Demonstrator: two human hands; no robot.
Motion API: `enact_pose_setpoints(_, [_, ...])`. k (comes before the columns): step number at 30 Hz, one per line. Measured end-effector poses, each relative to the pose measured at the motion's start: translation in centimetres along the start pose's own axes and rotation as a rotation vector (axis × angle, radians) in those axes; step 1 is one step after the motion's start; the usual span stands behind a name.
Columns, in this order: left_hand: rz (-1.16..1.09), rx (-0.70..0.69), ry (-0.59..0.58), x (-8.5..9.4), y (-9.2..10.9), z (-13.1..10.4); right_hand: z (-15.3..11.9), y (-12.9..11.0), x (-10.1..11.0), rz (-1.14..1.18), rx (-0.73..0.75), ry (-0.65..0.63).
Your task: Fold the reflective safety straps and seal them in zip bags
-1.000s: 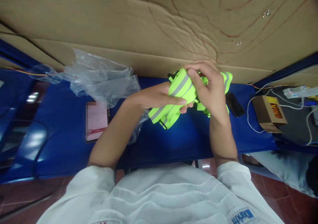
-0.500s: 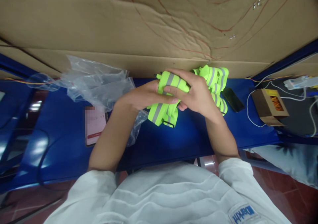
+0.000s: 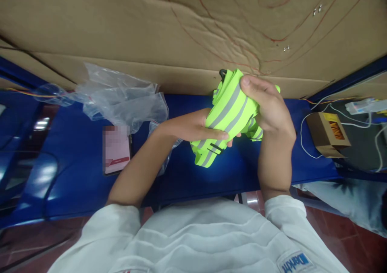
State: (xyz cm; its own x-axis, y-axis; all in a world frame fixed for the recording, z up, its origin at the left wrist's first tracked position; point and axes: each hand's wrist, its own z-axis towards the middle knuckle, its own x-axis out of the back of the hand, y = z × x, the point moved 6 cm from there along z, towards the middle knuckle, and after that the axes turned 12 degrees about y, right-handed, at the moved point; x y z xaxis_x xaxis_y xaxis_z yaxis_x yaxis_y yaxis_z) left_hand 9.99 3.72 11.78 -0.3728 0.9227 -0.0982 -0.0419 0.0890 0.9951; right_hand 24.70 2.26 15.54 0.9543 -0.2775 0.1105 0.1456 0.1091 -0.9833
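A folded bundle of neon-yellow reflective straps (image 3: pixel 231 109) with grey stripes and black buckles is held up over the blue table. My left hand (image 3: pixel 198 128) grips its lower left part, thumb across the front, other fingers mostly hidden behind. At the upper right, my right hand (image 3: pixel 267 101) pinches the bundle's edge with the thumb on top. A loop with a black slider hangs below my left thumb. Behind my right hand, a second neon-yellow strap bundle (image 3: pixel 255 131) lies on the table, largely covered.
Clear plastic bags (image 3: pixel 127 99) lie at the left beside a phone with a lit screen (image 3: pixel 117 150). On the right stands an open cardboard box (image 3: pixel 326 134) near white cables. A cardboard panel (image 3: pixel 121 27) rises behind the blue table (image 3: pixel 193 176). Another person's clothed leg (image 3: pixel 347 202) shows lower right.
My right hand has moved up and right, from wrapping the bundle to pinching its upper edge. The bundle is now stretched longer and tilted, and the dark phone at right is hidden.
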Motion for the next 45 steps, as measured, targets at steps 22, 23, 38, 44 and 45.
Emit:
enact_pose_setpoints(22, [0.204,-0.13,0.168,2.2,1.8,-1.2,-0.6,-1.2,-2.0,-0.17,0.238,0.126])
enact_pose_setpoints(23, [0.222,-0.146,0.188,2.3,1.9,-1.1,-0.9,-1.7,-2.2,-0.228,0.282,0.088])
enact_pose_setpoints(38, [-0.129,0.037,0.161,2.1,-1.1,0.7,-1.6,-3.1,-1.8,-0.442,0.472,0.23])
enact_pose_setpoints(44, [-0.151,0.013,0.158,1.3,-1.2,1.3,-1.3,-2.6,-1.0,-0.306,0.337,0.236])
enact_pose_setpoints(45, [-0.135,0.032,0.154,1.3,-1.2,1.2,-1.2,-2.4,-1.0,-0.303,0.308,0.232])
